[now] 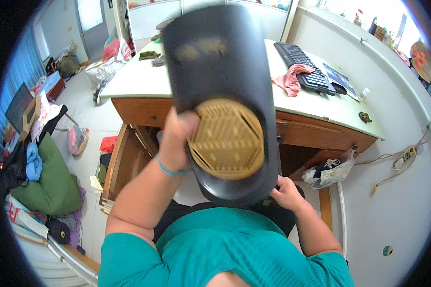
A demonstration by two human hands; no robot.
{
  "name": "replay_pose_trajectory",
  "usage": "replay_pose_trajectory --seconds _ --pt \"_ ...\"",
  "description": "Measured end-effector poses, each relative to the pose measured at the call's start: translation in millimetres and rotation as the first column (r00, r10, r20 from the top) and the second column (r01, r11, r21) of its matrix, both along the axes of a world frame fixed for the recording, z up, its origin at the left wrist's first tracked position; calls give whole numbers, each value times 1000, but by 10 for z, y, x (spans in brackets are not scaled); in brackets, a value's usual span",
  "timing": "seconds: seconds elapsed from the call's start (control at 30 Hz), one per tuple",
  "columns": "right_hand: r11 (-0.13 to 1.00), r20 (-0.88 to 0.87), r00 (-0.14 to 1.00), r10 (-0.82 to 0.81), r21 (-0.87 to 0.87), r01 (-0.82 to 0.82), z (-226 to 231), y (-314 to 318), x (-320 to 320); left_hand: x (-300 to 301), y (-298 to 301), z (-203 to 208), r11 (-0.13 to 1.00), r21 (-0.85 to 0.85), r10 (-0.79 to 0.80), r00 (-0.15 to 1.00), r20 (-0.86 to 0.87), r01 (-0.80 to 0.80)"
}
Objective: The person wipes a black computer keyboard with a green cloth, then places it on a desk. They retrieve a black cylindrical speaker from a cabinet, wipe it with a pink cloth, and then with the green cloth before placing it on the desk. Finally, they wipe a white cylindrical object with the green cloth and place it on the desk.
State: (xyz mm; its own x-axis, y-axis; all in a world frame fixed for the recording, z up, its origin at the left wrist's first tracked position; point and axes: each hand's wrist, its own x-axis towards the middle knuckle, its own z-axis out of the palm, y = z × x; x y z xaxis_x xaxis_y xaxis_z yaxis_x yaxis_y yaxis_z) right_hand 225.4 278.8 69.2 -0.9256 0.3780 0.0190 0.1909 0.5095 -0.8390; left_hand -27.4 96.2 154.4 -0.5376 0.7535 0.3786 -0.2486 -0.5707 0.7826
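A large black casing [220, 62] with a rounded lower end and a round gold slatted grille [227, 138] is held upright close before me. It looks like a speaker, though motion blur hides the detail. My left hand [178, 138] grips its left side beside the grille, thumb on the front and the other fingers out of sight. At the casing's lower right edge is my right hand [288, 192], fingers curled in. Its fingertips are partly hidden, so I cannot tell whether they grip the casing or something behind it.
Behind the casing stands a wooden desk [141, 109] with a pale top. On it lie a black keyboard [301, 67] and a pink cloth [289, 81]. A plastic bag [331, 173] hangs at the right; an open cabinet door [122, 165] juts out at the left. A green cushion [50, 179] lies far left.
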Motion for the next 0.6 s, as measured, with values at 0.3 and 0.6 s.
replay_pose_trajectory --seconds 0.3,0.6 --pt "973 -175 974 -143 153 171 245 579 865 -38 627 1058 947 318 10 992 -125 30" --pt "879 -536 718 -443 -419 229 1479 1024 1386 1074 2170 973 930 247 -117 858 -501 271"
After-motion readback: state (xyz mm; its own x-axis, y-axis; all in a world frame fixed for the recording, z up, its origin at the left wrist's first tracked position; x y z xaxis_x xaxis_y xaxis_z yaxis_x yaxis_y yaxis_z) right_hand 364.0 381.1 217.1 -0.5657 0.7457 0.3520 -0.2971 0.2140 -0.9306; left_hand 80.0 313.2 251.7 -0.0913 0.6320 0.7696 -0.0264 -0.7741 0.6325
